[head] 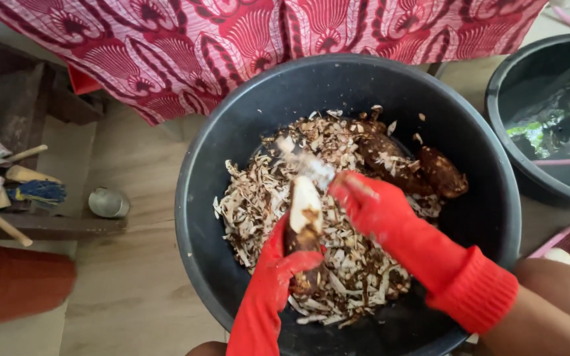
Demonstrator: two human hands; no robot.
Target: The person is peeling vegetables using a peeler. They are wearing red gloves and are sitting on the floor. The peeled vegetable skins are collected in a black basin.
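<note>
Both hands are covered by matt red knitted cloth gloves (430,257). The basin (232,132) is seen as smooth dark plastic, faintly glossy. The root (305,217) is shown rough-barked, its peeled part pale and smooth. The floor (133,283) looks of matt wood.

Both gloved hands — left (278,264), right (371,204) — in closed grip.

Half-peeled brown cassava root (305,224), white tip up, over peelings.

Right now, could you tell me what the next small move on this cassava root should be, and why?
Probably another peeling stroke down the cassava root: its top is bare white, but brown skin covers the lower part gripped by the left hand. The right hand is at the peeled end, its blade blurred.
</note>
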